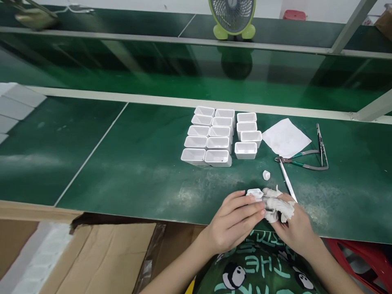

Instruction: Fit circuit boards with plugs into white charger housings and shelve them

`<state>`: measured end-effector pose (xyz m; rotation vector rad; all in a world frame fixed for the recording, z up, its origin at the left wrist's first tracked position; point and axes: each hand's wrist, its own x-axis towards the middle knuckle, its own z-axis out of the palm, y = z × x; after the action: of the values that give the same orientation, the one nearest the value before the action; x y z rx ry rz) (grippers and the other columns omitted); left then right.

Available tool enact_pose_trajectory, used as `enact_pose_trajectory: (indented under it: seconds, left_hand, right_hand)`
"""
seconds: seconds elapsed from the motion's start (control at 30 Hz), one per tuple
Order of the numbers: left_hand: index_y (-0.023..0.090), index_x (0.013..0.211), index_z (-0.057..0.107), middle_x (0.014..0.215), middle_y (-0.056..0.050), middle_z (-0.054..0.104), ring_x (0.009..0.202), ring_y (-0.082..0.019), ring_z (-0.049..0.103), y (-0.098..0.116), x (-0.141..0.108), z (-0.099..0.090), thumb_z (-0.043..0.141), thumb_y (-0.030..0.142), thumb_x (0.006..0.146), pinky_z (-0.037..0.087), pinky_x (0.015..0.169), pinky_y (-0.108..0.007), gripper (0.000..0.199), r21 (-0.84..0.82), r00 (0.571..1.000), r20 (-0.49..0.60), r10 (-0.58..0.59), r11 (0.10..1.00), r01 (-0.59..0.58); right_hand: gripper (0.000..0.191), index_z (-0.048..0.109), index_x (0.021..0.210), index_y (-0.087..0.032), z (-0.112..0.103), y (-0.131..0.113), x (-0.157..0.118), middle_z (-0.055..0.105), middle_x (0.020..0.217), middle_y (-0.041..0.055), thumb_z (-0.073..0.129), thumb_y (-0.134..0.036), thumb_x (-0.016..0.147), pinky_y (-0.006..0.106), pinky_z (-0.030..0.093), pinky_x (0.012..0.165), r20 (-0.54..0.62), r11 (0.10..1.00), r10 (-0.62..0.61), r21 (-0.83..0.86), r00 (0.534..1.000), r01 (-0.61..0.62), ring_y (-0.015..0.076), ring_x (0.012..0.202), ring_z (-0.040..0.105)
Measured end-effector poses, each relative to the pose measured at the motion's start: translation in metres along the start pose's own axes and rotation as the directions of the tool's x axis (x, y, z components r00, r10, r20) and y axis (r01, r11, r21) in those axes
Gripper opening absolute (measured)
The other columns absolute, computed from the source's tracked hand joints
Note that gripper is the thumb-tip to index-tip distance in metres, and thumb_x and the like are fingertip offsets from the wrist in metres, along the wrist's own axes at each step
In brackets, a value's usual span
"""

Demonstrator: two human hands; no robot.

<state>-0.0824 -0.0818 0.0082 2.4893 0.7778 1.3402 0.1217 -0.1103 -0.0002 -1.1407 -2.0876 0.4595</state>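
Note:
Near the table's front edge, my left hand has its fingers closed on a small white plastic part with a shiny metal piece beside it. My right hand, with white wrappings on several fingers, meets it from the right and grips the same part from that side. Just beyond the hands lies a small white round piece. A white pointed tool rests close to my right hand, its tip by the jaws of green-and-grey pliers.
Rows of open white plastic boxes stand beyond the hands. A white paper sheet and dark tweezers lie right. A green fan sits on the shelf. Cardboard is at lower left, a red stool at lower right.

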Motion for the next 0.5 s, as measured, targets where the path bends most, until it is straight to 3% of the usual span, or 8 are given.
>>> enact_pose_trajectory:
  seconds: [0.1, 0.2, 0.27, 0.4, 0.5]
  left_hand:
    - [0.018, 0.097, 0.069, 0.095, -0.006, 0.053, 0.104, -0.019, 0.056, 0.004, 0.005, 0.003, 0.062, 0.021, 0.093, 0.058, 0.086, -0.033, 0.009, -0.135, 0.985, -0.12, -0.125, 0.985, 0.109]
    - [0.018, 0.089, 0.065, 0.098, -0.005, 0.047, 0.099, -0.017, 0.053, 0.005, 0.008, 0.005, 0.066, 0.022, 0.091, 0.056, 0.08, -0.028, 0.004, -0.228, 0.961, -0.141, -0.239, 0.952, 0.204]
    - [0.018, 0.088, 0.059, 0.1, -0.005, 0.048, 0.096, -0.017, 0.054, 0.005, 0.007, 0.005, 0.071, 0.023, 0.087, 0.055, 0.078, -0.028, 0.013, -0.275, 0.939, -0.142, -0.312, 0.924, 0.266]
    - [0.021, 0.111, 0.052, 0.115, -0.01, 0.055, 0.113, -0.023, 0.058, 0.002, 0.005, 0.004, 0.079, 0.028, 0.079, 0.054, 0.093, -0.037, 0.043, -0.431, 0.88, -0.019, -0.475, 0.798, 0.421]
    - [0.025, 0.126, 0.048, 0.121, -0.01, 0.061, 0.121, -0.025, 0.06, -0.001, 0.003, 0.004, 0.082, 0.03, 0.077, 0.052, 0.101, -0.038, 0.06, -0.535, 0.854, 0.091, -0.513, 0.698, 0.476]
  right_hand:
    - [0.04, 0.049, 0.132, -0.02, -0.001, 0.002, -0.002, 0.065, 0.117, 0.0136, 0.052, -0.012, 0.093, 0.041, 0.059, 0.088, 0.012, 0.999, -0.021, -0.042, 1.0, 0.021, 0.0269, 0.109, 0.064]
    - [0.045, 0.048, 0.135, -0.023, -0.004, 0.002, 0.001, 0.063, 0.116, 0.013, 0.049, -0.009, 0.092, 0.039, 0.059, 0.081, 0.025, 0.99, -0.077, -0.115, 0.997, 0.079, 0.0261, 0.101, 0.064]
    - [0.047, 0.049, 0.135, -0.023, -0.008, 0.0, 0.004, 0.062, 0.113, 0.0129, 0.049, -0.007, 0.091, 0.037, 0.059, 0.077, 0.037, 0.976, -0.125, -0.176, 0.991, 0.129, 0.0256, 0.097, 0.063]
    - [0.047, 0.053, 0.131, -0.021, -0.013, -0.004, 0.011, 0.059, 0.109, 0.0134, 0.049, -0.001, 0.089, 0.034, 0.056, 0.075, 0.066, 0.955, -0.175, -0.23, 0.982, 0.186, 0.0243, 0.095, 0.059]
    - [0.041, 0.057, 0.124, -0.019, -0.014, -0.001, 0.013, 0.056, 0.112, 0.0147, 0.048, 0.0, 0.088, 0.034, 0.055, 0.074, 0.093, 0.954, -0.179, -0.228, 0.979, 0.196, 0.0246, 0.097, 0.057]
